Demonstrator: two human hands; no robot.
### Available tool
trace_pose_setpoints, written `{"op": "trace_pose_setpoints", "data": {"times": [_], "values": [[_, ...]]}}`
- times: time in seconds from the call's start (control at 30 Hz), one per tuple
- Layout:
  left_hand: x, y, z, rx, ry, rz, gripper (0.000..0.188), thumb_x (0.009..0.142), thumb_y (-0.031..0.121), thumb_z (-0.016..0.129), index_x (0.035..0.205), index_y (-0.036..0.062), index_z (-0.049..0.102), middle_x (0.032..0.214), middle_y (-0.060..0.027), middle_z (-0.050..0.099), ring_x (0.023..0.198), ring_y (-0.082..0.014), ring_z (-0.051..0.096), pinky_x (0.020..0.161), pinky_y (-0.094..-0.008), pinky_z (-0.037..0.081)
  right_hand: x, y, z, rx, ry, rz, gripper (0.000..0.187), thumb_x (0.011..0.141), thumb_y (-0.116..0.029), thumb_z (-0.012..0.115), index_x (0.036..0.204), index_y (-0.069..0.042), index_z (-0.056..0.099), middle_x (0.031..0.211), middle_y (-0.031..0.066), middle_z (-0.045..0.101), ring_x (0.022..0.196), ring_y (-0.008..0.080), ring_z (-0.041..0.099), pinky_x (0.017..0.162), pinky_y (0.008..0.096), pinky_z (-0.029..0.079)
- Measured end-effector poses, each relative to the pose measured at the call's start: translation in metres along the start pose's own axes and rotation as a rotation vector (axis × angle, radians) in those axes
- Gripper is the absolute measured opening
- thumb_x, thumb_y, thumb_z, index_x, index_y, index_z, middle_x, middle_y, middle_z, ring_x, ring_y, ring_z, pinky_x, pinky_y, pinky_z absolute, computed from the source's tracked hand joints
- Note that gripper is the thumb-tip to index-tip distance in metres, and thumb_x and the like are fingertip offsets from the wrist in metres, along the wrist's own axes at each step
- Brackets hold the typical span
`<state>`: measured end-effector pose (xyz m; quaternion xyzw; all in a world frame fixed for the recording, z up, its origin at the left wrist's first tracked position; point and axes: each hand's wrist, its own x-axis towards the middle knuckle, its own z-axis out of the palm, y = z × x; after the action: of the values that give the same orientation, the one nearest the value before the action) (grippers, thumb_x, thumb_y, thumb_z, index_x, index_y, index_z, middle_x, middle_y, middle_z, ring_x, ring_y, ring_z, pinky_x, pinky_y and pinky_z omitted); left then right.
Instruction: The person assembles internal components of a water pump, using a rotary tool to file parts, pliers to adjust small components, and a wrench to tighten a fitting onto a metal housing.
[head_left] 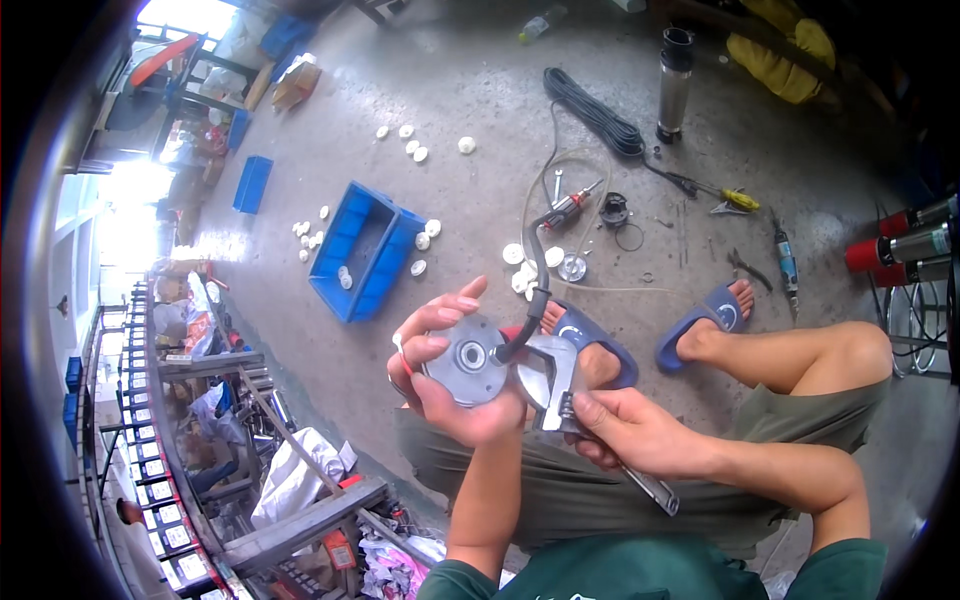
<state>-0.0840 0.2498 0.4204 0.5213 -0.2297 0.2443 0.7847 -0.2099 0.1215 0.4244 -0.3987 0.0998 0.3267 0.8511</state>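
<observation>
My left hand point(450, 410) is wrapped round a flat, round grey metal part point(468, 362) with a hole ringed at its centre. A thick black cable point(537, 310) runs up from beside that part. In my right hand point(640, 432) is an adjustable wrench point(556, 385). Its jaws are beside the part's right edge, near the cable's lower end, and its handle points down to the right. Whether the jaws touch the part cannot be made out. Both hands are above my lap, between the knees.
Left of centre stands a blue bin point(398, 268), with white plastic discs point(432, 228) around it. Ahead lie a red screwdriver point(568, 207), a coiled black cable point(600, 115) and a steel cylinder point(675, 90). Pliers point(750, 270) lie right of my feet. A cluttered rack point(300, 525) fills the lower left.
</observation>
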Motion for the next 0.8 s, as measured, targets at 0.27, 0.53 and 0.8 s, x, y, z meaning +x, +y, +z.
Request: {"op": "trace_pose_setpoints", "data": {"times": [0.27, 0.53, 0.8], "values": [[0.003, 0.001, 0.001, 0.109, -0.017, 0.167, 0.032, 0.097, 0.037, 0.041, 0.101, 0.0056, 0.048, 0.100, -0.0199, 0.054, 0.088, -0.0356, 0.059, 0.086, -0.0661, 0.053, -0.002, 0.000, 0.002, 0.094, -0.085, 0.061, 0.050, 0.107, -0.051, 0.041, 0.094, -0.006, 0.056, 0.070, -0.0049, 0.048, 0.057, 0.0037, 0.040, 0.052, 0.0201, 0.036], [-0.002, 0.006, -0.001, 0.186, -0.131, 0.224, 0.033, 0.099, 0.039, 0.040, 0.101, 0.0067, 0.046, 0.105, -0.0186, 0.052, 0.091, -0.0351, 0.058, 0.088, -0.0674, 0.053, -0.005, -0.004, 0.008, 0.190, -0.117, 0.108, 0.048, 0.108, -0.048, 0.040, 0.097, -0.004, 0.057, 0.072, -0.0016, 0.049, 0.059, 0.0062, 0.041, 0.053, 0.0211, 0.037], [-0.005, 0.009, 0.001, 0.198, -0.143, 0.194, 0.032, 0.098, 0.039, 0.042, 0.101, 0.0076, 0.047, 0.105, -0.0178, 0.052, 0.090, -0.0341, 0.058, 0.087, -0.0661, 0.053, -0.008, -0.004, 0.013, 0.205, 0.014, 0.153, 0.061, 0.100, -0.062, 0.049, 0.082, -0.004, 0.059, 0.066, -0.0028, 0.050, 0.052, 0.0039, 0.041, 0.045, 0.0210, 0.033]]}}
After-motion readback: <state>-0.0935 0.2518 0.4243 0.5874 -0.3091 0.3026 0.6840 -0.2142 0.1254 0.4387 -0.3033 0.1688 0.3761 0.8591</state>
